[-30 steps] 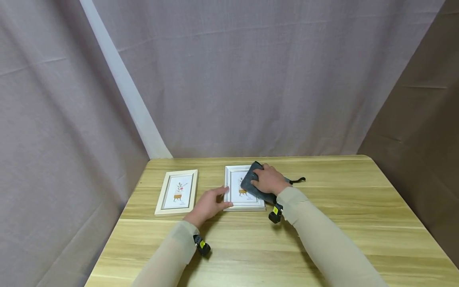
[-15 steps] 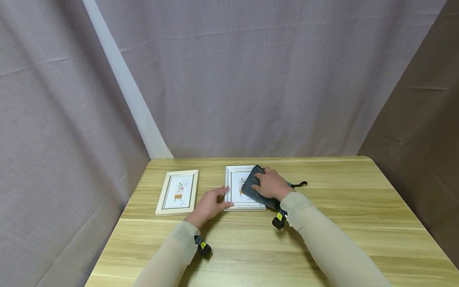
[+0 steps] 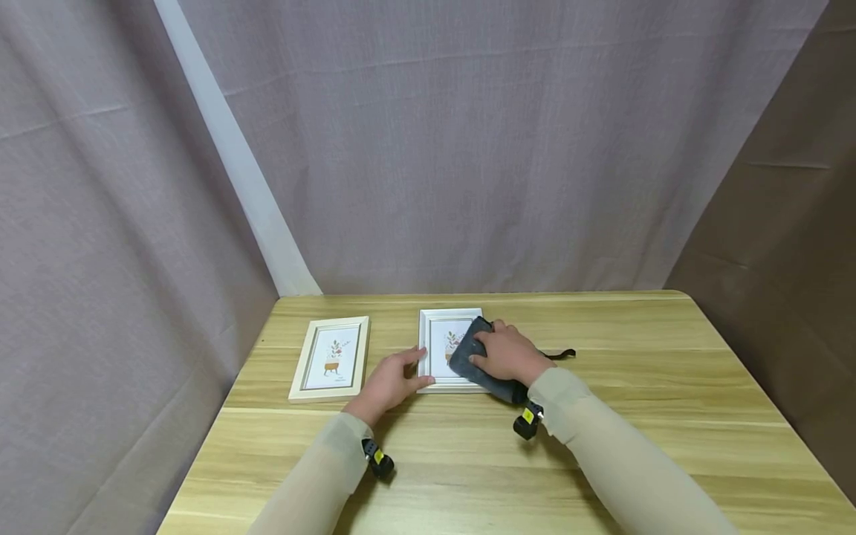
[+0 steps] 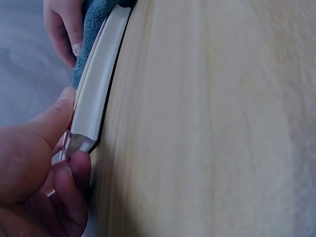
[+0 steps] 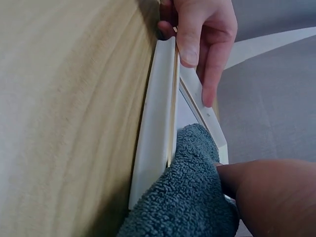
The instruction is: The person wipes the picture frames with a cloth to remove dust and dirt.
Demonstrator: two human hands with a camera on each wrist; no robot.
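A white picture frame (image 3: pixel 424 331) with a potted-flower print lies flat on the table, face up. My left hand (image 3: pixel 388 383) holds its left side near the lower corner; in the left wrist view, the thumb is on the frame's edge and the fingers curl beside the corner. A dark grey-blue towel (image 3: pixel 471 360) covers the right part of the print and lower right corner. My right hand (image 3: pixel 508 353) grips the folded towel and presses it on the frame. In the right wrist view, the terry towel (image 5: pixel 182 187) bunches over the glass.
A cream picture frame (image 3: pixel 364 353) with a similar print lies to the left of my left hand. Wood-grain table (image 3: pixel 669 416) extends to the right and front. Grey curtains (image 3: pixel 468 148) hang behind the table. A black strap (image 3: pixel 563 354) trails from the towel.
My right hand and the towel have slid toward me and slightly right, uncovering the frame's upper right area. The left hand keeps its place on the frame's left side.
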